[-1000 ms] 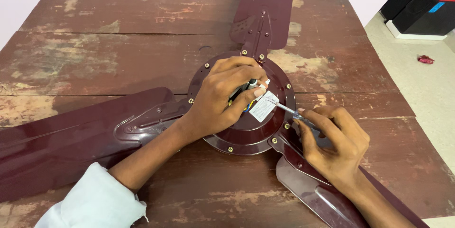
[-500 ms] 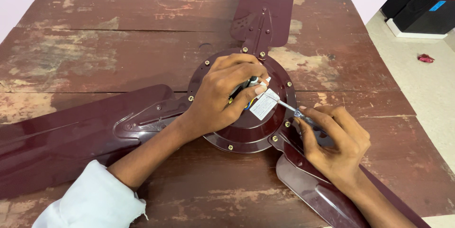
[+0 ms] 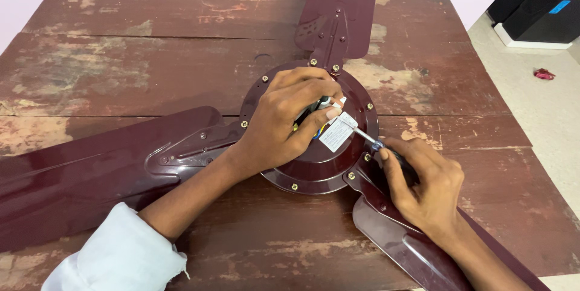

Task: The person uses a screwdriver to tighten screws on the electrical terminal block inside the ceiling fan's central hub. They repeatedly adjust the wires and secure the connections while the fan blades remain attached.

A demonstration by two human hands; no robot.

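A maroon ceiling fan lies on a worn wooden table [image 3: 121, 55], its round motor housing [image 3: 320, 167] in the middle and three blades spreading out. My left hand [image 3: 287, 119] rests on the housing's centre, fingers closed around a black part with a white label [image 3: 337, 132] and coloured wires beside it. My right hand [image 3: 423, 185] grips a screwdriver [image 3: 367, 140] by its dark handle. Its metal shaft points up-left and its tip touches the white label at the hub.
One blade [image 3: 341, 1] runs to the far edge, one [image 3: 78, 176] to the left, one [image 3: 411, 248] under my right hand. To the right, past the table edge, lie a black and white box [image 3: 534, 13] and a small red object [image 3: 544, 74] on the light floor.
Both hands stay at the hub. The left fingers have shifted slightly on the black part, and the screwdriver holds nearly the same line.
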